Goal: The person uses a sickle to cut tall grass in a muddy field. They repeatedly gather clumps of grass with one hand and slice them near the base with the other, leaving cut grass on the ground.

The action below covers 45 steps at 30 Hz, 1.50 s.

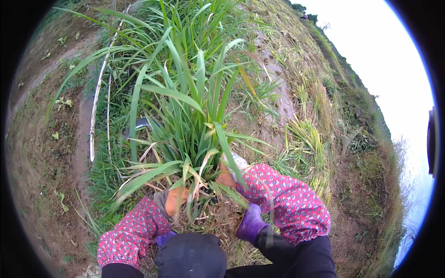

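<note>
**Hand Position at Base of Grass Clump**

Clock directions refer to the base of the clump. Nearest, at 6 o'clock, is a dark-clad knee (191,255). A purple boot (251,224) is planted at 4 o'clock. Floral red sleeves (289,199) cover both forearms. The left grip (176,200) is located between 7 and 8 o'clock, low against the leaves. The right grip (225,176) is located at 3 o'clock, beside the stems. Leaves cover the fingers of both; whether either grip is clenched or released cannot be determined. The green clump (187,129) stands rooted between them, blades fanning toward 12 o'clock. Farther out, a pale pole (97,90) lies at 10 o'clock. Yellowish stalks (309,139) lie at 2 o'clock, with bright sky (398,51) beyond.
</note>
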Each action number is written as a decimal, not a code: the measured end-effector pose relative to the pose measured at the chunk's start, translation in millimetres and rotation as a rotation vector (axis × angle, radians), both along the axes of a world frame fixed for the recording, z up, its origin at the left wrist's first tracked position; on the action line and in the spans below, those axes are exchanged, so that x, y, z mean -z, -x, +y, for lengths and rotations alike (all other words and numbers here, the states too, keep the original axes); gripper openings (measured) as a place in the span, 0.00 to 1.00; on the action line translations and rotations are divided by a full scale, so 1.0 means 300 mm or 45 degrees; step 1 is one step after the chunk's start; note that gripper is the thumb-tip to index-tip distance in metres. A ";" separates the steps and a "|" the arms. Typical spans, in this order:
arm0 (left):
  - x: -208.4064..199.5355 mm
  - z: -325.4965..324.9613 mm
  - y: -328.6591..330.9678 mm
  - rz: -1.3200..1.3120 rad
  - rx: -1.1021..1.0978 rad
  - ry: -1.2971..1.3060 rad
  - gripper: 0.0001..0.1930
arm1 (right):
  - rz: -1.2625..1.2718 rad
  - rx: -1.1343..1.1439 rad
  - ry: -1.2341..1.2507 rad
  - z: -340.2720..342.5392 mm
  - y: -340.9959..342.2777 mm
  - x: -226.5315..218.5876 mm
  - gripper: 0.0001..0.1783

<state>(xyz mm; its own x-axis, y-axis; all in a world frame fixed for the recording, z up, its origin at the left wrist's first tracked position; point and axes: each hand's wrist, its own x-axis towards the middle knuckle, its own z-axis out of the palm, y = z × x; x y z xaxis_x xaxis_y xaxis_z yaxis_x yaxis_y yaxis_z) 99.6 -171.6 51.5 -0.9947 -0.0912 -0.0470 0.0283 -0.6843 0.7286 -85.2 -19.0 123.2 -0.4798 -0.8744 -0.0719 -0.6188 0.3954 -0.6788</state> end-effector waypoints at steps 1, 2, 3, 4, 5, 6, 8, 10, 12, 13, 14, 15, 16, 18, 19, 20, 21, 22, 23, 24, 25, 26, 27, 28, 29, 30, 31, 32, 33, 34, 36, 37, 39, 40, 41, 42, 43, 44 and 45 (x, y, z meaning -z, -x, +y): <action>-0.046 -0.054 -0.005 -0.127 0.012 -0.014 0.19 | -0.018 0.002 -0.114 -0.070 0.009 -0.051 0.21; -0.089 -0.099 0.009 -0.033 0.044 0.199 0.17 | -0.064 -0.007 -0.235 -0.126 0.036 -0.121 0.21; -0.110 -0.123 0.029 0.061 0.071 0.397 0.15 | -0.115 0.005 -0.338 -0.162 0.059 -0.196 0.20; -0.173 -0.192 0.027 0.144 0.060 0.639 0.15 | -0.172 -0.005 -0.348 -0.232 0.077 -0.278 0.20; -0.196 -0.157 0.068 0.114 0.047 0.622 0.15 | -0.203 0.128 -0.444 -0.163 0.121 -0.378 0.20; -0.235 -0.162 0.089 0.048 0.026 0.655 0.14 | -0.270 0.261 -0.453 -0.120 0.155 -0.460 0.20; -0.183 -0.282 0.055 -0.148 -0.134 -0.024 0.12 | -0.607 0.474 -0.198 -0.049 0.254 -0.438 0.23; -0.153 -0.411 0.013 -0.347 -0.239 -0.225 0.11 | -0.690 0.651 -0.099 -0.077 0.256 -0.484 0.21; -0.132 -0.439 -0.009 -0.270 -0.298 0.598 0.12 | -0.717 0.726 0.030 0.008 0.289 -0.441 0.22; -0.086 -0.437 -0.023 -0.189 -0.327 1.087 0.12 | -0.805 0.784 0.019 0.049 0.296 -0.420 0.22; 0.058 -0.482 -0.110 -0.429 -0.318 1.050 0.12 | -0.885 0.824 0.019 0.066 0.300 -0.408 0.22; 0.014 -0.462 -0.075 -0.233 -0.414 1.401 0.12 | -0.875 0.872 0.061 0.128 0.309 -0.352 0.21; -0.039 -0.469 -0.052 -0.432 -0.321 0.797 0.12 | -0.962 0.916 0.088 0.148 0.305 -0.318 0.21; -0.128 -0.464 0.036 -0.542 -0.163 0.322 0.12 | -1.021 0.925 0.151 0.241 0.328 -0.227 0.20; -0.193 -0.464 0.078 -0.502 -0.081 0.482 0.12 | -1.112 0.985 0.166 0.249 0.324 -0.226 0.19; -0.237 -0.464 0.124 -0.462 0.005 0.642 0.12 | -1.183 1.032 0.151 0.260 0.344 -0.227 0.18; -0.236 -0.461 0.143 -0.590 -0.012 0.815 0.12 | -1.257 1.079 0.142 0.268 0.356 -0.222 0.17; -0.247 -0.441 0.198 -0.504 -0.038 0.977 0.07 | -1.288 1.131 0.201 0.281 0.375 -0.207 0.16; -0.257 -0.418 0.250 -0.414 -0.061 1.140 0.08 | -1.358 1.184 0.231 0.305 0.395 -0.184 0.16; -0.268 -0.401 0.259 -0.559 -0.110 1.230 0.08 | -1.442 1.202 0.239 0.310 0.424 -0.163 0.16; -0.355 -0.334 0.396 -0.746 -0.106 0.710 0.08 | -1.465 1.268 0.224 0.353 0.461 -0.153 0.17; -0.340 -0.313 0.473 -0.614 -0.009 0.957 0.07 | -1.415 1.248 0.224 0.417 0.497 -0.086 0.17; -0.343 -0.295 0.516 -0.501 0.074 1.236 0.06 | -1.477 1.242 0.297 0.422 0.530 -0.061 0.18; -0.266 -0.303 0.525 -0.313 0.078 1.560 0.10 | -1.575 1.183 0.364 0.441 0.561 -0.022 0.20; -0.276 -0.238 0.623 -0.361 0.004 1.002 0.10 | -1.672 1.142 0.410 0.476 0.578 0.015 0.22; -0.307 -0.178 0.731 -0.522 0.095 0.927 0.09 | -1.577 1.099 0.372 0.506 0.582 0.038 0.22; -0.292 -0.113 0.807 -0.628 0.136 0.855 0.09 | -1.595 1.154 0.300 0.521 0.581 0.047 0.23; -0.277 -0.049 0.884 -0.729 0.167 0.776 0.10 | -1.639 1.151 0.299 0.556 0.576 0.056 0.23; -0.203 0.013 0.942 -0.523 0.122 0.887 0.10 | -1.668 1.156 0.305 0.588 0.562 0.059 0.22; -0.127 0.071 0.995 -0.325 0.057 0.995 0.11 | -1.686 1.258 0.275 0.608 0.538 0.049 0.22; -0.125 0.279 1.136 -0.032 0.212 1.225 0.12 | -1.840 1.443 0.575 0.700 0.460 0.060 0.22; -0.210 0.384 1.229 -0.185 0.455 1.202 0.12 | -2.047 1.568 0.761 0.740 0.424 0.055 0.22; -0.343 0.518 1.385 -0.511 0.896 1.149 0.12 | -1.432 2.030 0.557 0.753 0.341 0.085 0.21; -0.299 0.598 1.438 -0.327 1.012 1.552 0.13 | -1.355 2.079 0.492 0.816 0.279 0.157 0.20; -0.275 0.648 1.484 -0.119 1.106 1.981 0.14 | -1.303 2.115 0.451 0.859 0.211 0.227 0.20; -0.296 0.663 1.545 -0.187 1.217 2.119 0.13 | -1.368 2.152 0.461 0.823 0.273 0.234 0.20; -0.234 0.671 1.549 -0.080 1.024 2.278 0.12 | -1.422 2.194 0.468 0.784 0.347 0.229 0.20; -0.261 0.651 1.600 -0.092 0.997 2.500 0.12 | -1.488 2.226 0.481 0.736 0.425 0.219 0.20; -0.289 0.651 1.670 -0.240 1.067 2.514 0.13 | -1.469 2.180 0.884 0.791 0.332 0.401 0.25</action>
<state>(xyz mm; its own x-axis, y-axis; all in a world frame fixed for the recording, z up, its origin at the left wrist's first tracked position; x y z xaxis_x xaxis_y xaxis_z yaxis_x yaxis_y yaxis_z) -401.3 23.6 138.3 -0.8129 0.2103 -0.5431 0.0639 0.9591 0.2758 -184.9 218.3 2.9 -0.5959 0.2307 -0.7692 0.6424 -0.4377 -0.6290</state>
